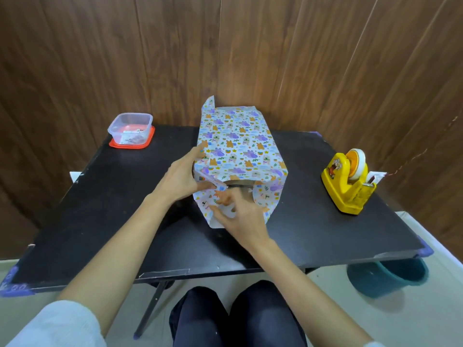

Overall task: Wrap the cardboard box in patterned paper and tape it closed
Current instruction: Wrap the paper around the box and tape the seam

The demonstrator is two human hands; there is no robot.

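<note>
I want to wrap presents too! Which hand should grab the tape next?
Right, probably. The tape dispenser stands on the right hand's side of the table, while the left hand presses the patterned paper's fold down; lifting it might loosen the fold.

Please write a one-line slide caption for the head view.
Left hand and right hand fold the patterned paper at its near end; yellow tape dispenser stands nearby.

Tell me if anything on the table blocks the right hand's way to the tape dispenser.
Nothing visible does. The right hand is on the patterned paper at the near end; beyond the paper's right flap, only bare table reaches the tape dispenser.
</note>
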